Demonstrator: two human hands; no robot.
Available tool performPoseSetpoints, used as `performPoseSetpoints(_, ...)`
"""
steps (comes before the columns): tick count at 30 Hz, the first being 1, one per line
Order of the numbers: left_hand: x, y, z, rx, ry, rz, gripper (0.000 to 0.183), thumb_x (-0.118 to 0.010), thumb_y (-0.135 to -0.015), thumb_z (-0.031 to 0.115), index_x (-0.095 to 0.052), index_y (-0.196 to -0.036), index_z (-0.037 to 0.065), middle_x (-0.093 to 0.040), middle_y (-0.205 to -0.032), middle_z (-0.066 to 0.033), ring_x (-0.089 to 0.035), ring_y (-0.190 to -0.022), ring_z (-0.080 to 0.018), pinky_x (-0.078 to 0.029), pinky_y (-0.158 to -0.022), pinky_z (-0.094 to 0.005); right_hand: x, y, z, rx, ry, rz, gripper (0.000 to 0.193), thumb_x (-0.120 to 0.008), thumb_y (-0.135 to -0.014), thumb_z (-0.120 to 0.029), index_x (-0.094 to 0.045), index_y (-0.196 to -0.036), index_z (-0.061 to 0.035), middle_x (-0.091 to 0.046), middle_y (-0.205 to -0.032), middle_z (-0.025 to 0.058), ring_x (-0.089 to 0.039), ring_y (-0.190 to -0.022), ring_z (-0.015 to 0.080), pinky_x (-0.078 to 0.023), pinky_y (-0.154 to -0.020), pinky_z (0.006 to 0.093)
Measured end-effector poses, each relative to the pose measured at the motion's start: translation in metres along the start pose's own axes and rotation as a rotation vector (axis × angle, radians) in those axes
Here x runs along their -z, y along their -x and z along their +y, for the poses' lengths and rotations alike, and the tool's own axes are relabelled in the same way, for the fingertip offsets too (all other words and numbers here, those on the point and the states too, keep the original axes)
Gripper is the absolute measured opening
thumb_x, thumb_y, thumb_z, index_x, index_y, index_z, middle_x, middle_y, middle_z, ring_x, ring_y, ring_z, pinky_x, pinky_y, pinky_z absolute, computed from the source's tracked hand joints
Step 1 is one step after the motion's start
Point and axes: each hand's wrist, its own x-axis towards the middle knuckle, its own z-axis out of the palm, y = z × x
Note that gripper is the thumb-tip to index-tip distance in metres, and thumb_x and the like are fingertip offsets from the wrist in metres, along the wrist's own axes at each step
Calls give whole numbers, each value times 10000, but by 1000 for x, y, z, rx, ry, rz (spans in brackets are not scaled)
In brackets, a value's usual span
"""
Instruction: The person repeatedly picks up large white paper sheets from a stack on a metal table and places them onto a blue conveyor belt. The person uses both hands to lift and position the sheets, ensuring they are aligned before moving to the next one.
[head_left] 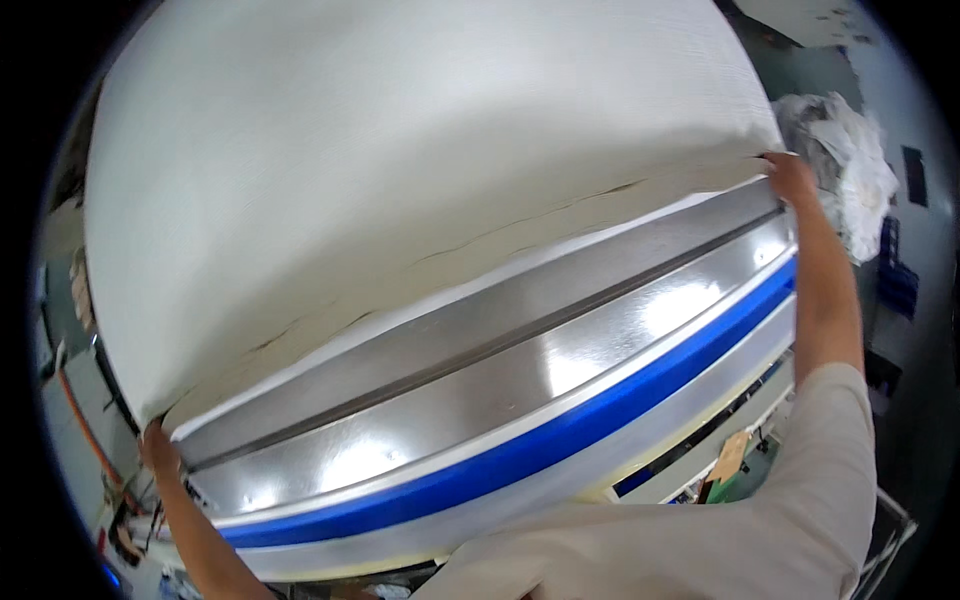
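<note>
A wide white sheet [400, 130], finely textured like cloth, spreads over the upper part of the view. Its near border is turned over into a wrinkled strip [480, 245] running from lower left to upper right. With my arms spread wide, my left hand [160, 447] is closed on the left end of this border. At the right end, my right hand [788, 178] is closed on the border too, with its fingertips partly hidden at the sheet. Just in front of the border lies a shiny metal bed [520, 360] with a dark lengthwise groove.
A blue band [560, 440] and pale rails edge the metal bed on my side. Crumpled white plastic [845, 175] lies beyond my right hand. An orange hose [85, 425] runs along the floor at left. A brown piece [732, 455] sits below the right rail.
</note>
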Motion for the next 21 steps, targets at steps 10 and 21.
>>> performPoseSetpoints(10,69,93,-71,-14,133,109,392,-474,-808,23,-589,-1149,177,-626,-1078,-118,-551,-1008,-346,-406,-922,-447,61,44,86,202,-99,57,304,-508,-796,-113,-619,-1079,-109,-637,-990,170,-585,-945,369,-460,-806,439)
performPoseSetpoints(21,-71,225,-31,-387,-50,-349,341,-528,-755,91,-626,-1073,163,-647,-1046,-41,-582,-1042,-231,-329,-1030,-437,-29,165,96,386,236,-253,222,-561,-739,-125,-667,-933,-144,-652,-907,132,-617,-869,315,-488,-777,434)
